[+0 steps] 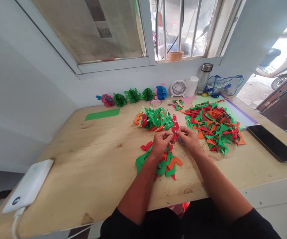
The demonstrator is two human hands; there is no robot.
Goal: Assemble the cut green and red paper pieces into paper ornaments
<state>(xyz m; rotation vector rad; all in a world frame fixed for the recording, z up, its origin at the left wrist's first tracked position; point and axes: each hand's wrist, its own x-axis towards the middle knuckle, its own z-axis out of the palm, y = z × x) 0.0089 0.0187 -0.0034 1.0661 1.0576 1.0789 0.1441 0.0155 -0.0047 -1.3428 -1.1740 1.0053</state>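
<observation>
Both hands meet near the middle of the wooden table, pinching a curved red paper piece [175,127] that stands up between them. My left hand [162,141] grips its lower left side; my right hand [188,139] holds its right side. Small pale squares show on the red paper. Just behind lies a pile of green, red and orange pieces [155,119] with similar pale marks. Under and in front of my left forearm is a pile of curved cut shapes [143,160]. A heap of green, red and orange scraps [215,122] lies right of my right hand.
A phone [274,142] lies at the right, a white power bank [30,186] with cable at the left. Along the wall stand folded paper figures [133,95], a small fan [178,88], a glass bottle [203,79] and a clear pouch [224,85]. A green strip [102,114] lies back left.
</observation>
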